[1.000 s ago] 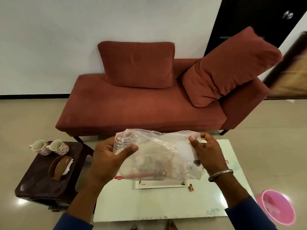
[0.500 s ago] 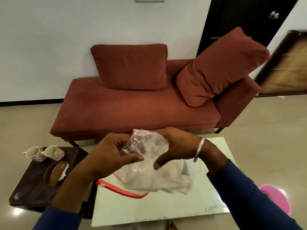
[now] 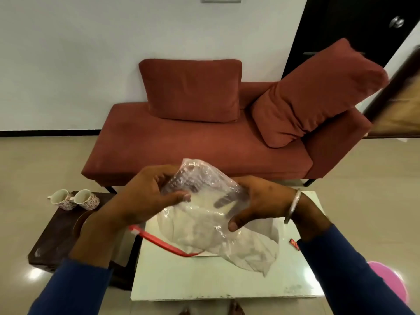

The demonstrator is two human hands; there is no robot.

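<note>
Both hands are on a clear plastic bag [image 3: 204, 226], held in the air above the white counter [image 3: 204, 280], over its far half.
- Left hand [image 3: 145, 196]: fingers curled round the bag's bunched upper end, thumb pressed across the front.
- Right hand [image 3: 261, 201]: grips the bag from the right. Its fingers are behind the film and show through it; the thumb is curled under the front. Metal bangle [image 3: 293, 205] on that wrist.
- The bag hangs crumpled below the hands. Its red zip strip [image 3: 163, 243] trails down-left, and the lower corner droops toward the counter. I can't tell whether it touches.
- Contents: pale and blurred, can't identify.

Writing:
- Dark print on the bag's upper end, between the two hands. Blurred, not readable.
- Small red packet [image 3: 294, 243] on the counter by the right wrist has light marks. Too small to read.

Surroundings:
- Dark side table [image 3: 56, 242] left of the counter, with two floral cups [image 3: 87, 199] side by side at its far edge.
- Rust-red sofa [image 3: 181, 151] behind, against the wall. One cushion [image 3: 191, 89] stands upright at the back, and a second cushion [image 3: 313, 94] leans tilted at the right end.
- Pink bin [image 3: 386, 283] on the floor, right of the counter.
</note>
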